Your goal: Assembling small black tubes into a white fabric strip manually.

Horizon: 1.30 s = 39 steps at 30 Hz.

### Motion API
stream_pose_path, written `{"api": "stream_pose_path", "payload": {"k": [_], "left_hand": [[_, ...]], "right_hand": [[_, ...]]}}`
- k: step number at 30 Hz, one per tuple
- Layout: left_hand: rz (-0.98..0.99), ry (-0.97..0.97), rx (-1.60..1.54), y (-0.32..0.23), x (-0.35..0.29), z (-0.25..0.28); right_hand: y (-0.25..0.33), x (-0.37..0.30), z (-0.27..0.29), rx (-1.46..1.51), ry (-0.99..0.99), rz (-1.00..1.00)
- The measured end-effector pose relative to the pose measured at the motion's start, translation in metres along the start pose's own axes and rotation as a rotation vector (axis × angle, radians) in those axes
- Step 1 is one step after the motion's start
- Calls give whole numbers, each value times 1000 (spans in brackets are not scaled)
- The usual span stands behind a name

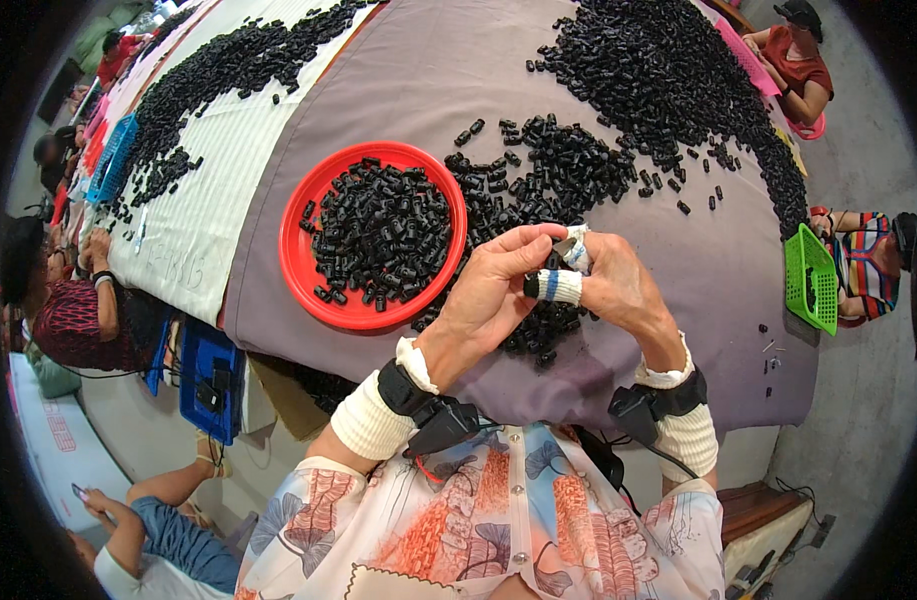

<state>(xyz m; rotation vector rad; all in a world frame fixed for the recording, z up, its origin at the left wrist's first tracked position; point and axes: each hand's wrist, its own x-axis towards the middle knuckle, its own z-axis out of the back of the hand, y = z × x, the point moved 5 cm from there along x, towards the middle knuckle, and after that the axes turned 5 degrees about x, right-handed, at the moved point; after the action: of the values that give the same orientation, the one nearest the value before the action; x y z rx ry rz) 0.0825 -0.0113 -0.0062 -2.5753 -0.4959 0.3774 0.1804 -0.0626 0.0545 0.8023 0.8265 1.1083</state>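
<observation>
A small black part [531,285] is pinched between the fingers of the left hand [493,290] and right hand [608,285], beside the red bowl [296,262] on the tabletop [698,260].

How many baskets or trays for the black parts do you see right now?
3: red tray left of the hands, green basket at the table's right edge, blue basket far left. Others may be hidden.

This is a hand-assembly workshop, a shared sorting room. One long tabletop [418,80], covered in grey and striped cloth, carries great heaps of small black plastic parts [668,70], with more filling a red round tray [300,262]. Several people sit along both sides of it, with a green plastic basket [810,278] and blue crates [206,378] close by, and a bare concrete floor [858,420] underneath.
</observation>
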Motion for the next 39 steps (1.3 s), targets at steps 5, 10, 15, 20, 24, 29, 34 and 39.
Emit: {"api": "stream_pose_path", "payload": {"k": [5, 10, 15, 20, 24, 29, 34, 39], "left_hand": [[-14, -8, -1, 1, 0, -2], [-46, -56, 9, 0, -1, -2], [-25, 3, -58, -3, -2, -9], [-59, -36, 40, -5, -4, -10], [-71, -79, 130, -7, -3, -11], [-70, -100, 114, -6, -3, -9], [-64, -60, 70, -8, -4, -15], [-69, -37, 76, -6, -4, -9]], "right_hand": [[-1, 0, -1, -55, -5, 44], [-3, 0, -4, 4, 9, 25], [-7, -3, 0, 55, -34, -16], [-2, -4, -1, 138, -66, -11], [-5, -5, -2, 148, -85, -3], [-8, -4, -3, 146, -92, -20], [-9, -8, 1, 185, -97, -75], [-3, -7, 0, 104, -77, -64]]}}
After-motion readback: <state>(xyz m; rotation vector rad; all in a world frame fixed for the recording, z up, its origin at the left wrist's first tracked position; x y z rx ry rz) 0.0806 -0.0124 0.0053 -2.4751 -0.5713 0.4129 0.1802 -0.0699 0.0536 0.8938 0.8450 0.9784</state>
